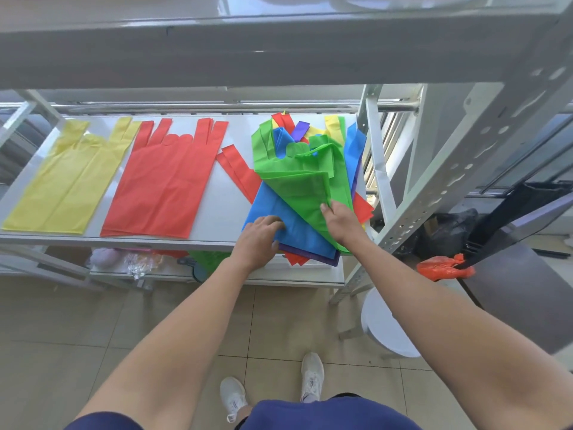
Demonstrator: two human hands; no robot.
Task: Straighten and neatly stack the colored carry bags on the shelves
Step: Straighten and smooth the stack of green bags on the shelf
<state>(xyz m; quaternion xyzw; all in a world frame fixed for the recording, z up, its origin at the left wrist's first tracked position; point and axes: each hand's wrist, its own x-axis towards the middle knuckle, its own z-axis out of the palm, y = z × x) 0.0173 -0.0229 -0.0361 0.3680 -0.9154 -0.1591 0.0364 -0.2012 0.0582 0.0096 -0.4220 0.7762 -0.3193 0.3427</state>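
On the white shelf (223, 200) a flat stack of yellow bags (66, 181) lies at the left, and a flat stack of red bags (164, 184) lies beside it. A jumbled pile of bags sits at the right end, with a green bag (297, 187) on top and a blue bag (291, 225) under it. Red, purple and yellow bags stick out below. My left hand (259, 240) grips the near edge of the blue bag. My right hand (341, 221) pinches the green bag's lower part and holds it up off the pile.
An upper shelf (279, 48) hangs over the work shelf. A perforated metal upright (434, 193) stands right of the pile. A lower shelf (217, 274) holds packets and more bags. A white stool (384, 324) and an orange plastic bag (443, 266) sit at the right.
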